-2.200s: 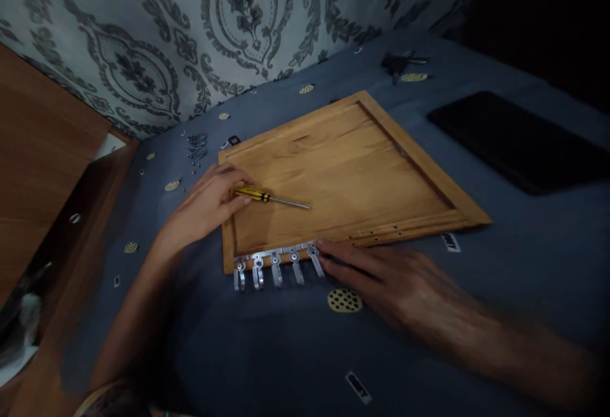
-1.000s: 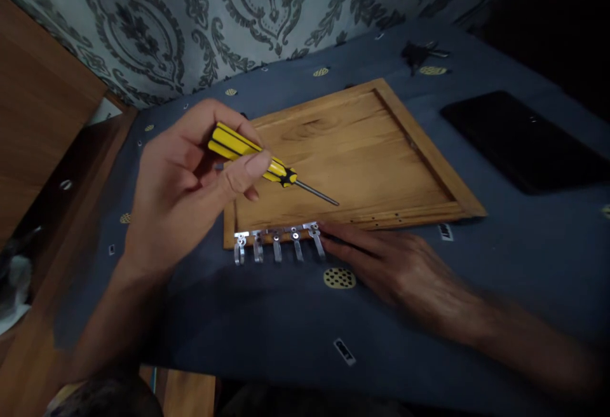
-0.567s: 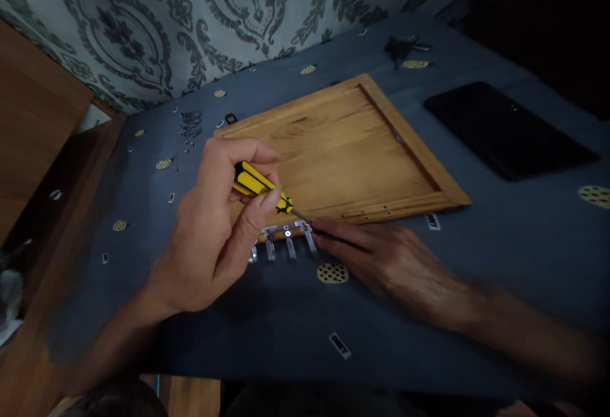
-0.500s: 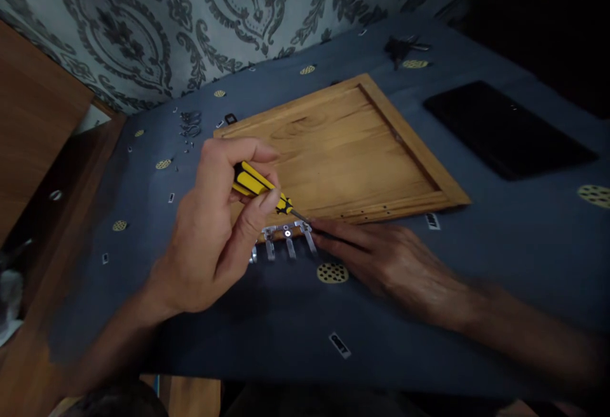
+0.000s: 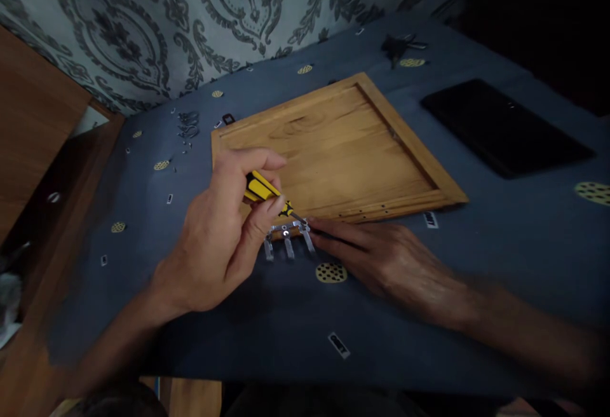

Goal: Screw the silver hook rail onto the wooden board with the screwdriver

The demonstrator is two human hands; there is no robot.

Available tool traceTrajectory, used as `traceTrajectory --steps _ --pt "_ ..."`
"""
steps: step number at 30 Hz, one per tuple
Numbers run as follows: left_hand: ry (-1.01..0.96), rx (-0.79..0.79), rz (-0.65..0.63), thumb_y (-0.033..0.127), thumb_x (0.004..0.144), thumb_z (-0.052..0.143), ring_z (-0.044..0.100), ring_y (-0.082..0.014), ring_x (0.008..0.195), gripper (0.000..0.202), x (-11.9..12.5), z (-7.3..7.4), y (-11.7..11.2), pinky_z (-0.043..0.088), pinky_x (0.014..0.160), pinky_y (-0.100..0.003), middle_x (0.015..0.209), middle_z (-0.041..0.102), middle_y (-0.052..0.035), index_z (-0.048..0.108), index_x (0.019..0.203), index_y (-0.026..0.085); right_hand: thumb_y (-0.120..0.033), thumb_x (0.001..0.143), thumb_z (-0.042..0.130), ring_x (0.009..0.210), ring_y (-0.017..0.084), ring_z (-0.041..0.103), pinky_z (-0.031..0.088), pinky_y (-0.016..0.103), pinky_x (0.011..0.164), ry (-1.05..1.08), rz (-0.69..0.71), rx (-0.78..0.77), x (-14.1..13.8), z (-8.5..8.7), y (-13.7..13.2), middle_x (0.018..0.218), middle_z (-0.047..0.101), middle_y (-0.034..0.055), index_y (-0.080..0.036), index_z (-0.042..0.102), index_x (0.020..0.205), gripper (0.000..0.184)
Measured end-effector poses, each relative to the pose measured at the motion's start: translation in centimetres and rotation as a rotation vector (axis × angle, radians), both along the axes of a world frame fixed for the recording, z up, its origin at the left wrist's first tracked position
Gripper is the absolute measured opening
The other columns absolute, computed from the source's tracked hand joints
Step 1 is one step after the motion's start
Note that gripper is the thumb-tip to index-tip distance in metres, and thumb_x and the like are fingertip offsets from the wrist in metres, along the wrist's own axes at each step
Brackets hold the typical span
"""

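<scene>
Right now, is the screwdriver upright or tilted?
Tilted: the left hand holds the screwdriver slanting down to the right, toward the rightmost hook.

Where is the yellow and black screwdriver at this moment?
In the head view, the screwdriver is just left of centre, held in the left hand, with its tip at the rightmost metal hook, close to the right hand.

the framed brown wooden panel is smooth and grained. the fluted yellow-and-black screwdriver handle looks plastic; the silver hooked metal rail is shiny, the dark blue patterned cloth matt.
</scene>
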State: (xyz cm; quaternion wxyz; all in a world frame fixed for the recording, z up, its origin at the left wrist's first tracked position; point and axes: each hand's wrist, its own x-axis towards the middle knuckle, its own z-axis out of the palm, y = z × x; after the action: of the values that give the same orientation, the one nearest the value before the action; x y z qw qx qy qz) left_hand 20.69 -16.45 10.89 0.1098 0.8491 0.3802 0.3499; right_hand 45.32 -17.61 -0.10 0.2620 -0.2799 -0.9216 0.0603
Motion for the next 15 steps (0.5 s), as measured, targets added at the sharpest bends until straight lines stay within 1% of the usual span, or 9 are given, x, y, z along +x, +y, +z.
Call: traceTrajectory --steps 4,7,10,15 --pt "-0.003 -0.016 -0.036 0.015 0.101 0.054 0.068 -0.0203 0.095 0.034 -0.02 -0.18 0.25 0.062 0.079 -0.038 0.105 0.064 -0.0033 0.05 0.13 0.032 0.001 0.094 0.047 0.1 0.023 0.077 0.065 0.036 0.084 0.004 -0.006 0.015 -0.1 0.16 0.08 0.137 0.07 0.0127 -0.016 0.067 0.13 0.044" --pt "-0.012 -0.002 -0.061 0.016 0.1 0.054 0.068 -0.0218 0.095 0.036 -0.14 -0.38 0.44 0.061 0.076 -0.039 0.105 0.064 -0.0045 0.05 0.133 0.031 0.002 0.094 0.046 0.096 0.023 0.077 0.066 0.036 0.082 0.013 -0.001 0.035 -0.17 0.3 0.12 0.135 0.071 0.014 -0.014 0.068 0.127 0.043" --pt "-0.006 0.004 -0.065 0.017 0.099 0.056 0.069 -0.0226 0.094 0.036 -0.18 -0.48 0.48 0.061 0.073 -0.04 0.105 0.064 -0.0051 0.051 0.133 0.03 0.002 0.093 0.048 0.095 0.023 0.077 0.066 0.036 0.082 0.004 -0.001 0.025 -0.18 0.36 0.11 0.136 0.07 0.0137 -0.014 0.068 0.129 0.044" --pt "0.017 0.017 -0.053 0.016 0.1 0.053 0.068 -0.0216 0.094 0.035 -0.08 -0.33 0.42 0.062 0.076 -0.04 0.108 0.063 -0.0047 0.05 0.131 0.031 0.002 0.094 0.047 0.095 0.022 0.077 0.066 0.035 0.082 0.023 -0.004 0.04 -0.21 0.4 0.11 0.135 0.071 0.0132 -0.014 0.067 0.128 0.043"
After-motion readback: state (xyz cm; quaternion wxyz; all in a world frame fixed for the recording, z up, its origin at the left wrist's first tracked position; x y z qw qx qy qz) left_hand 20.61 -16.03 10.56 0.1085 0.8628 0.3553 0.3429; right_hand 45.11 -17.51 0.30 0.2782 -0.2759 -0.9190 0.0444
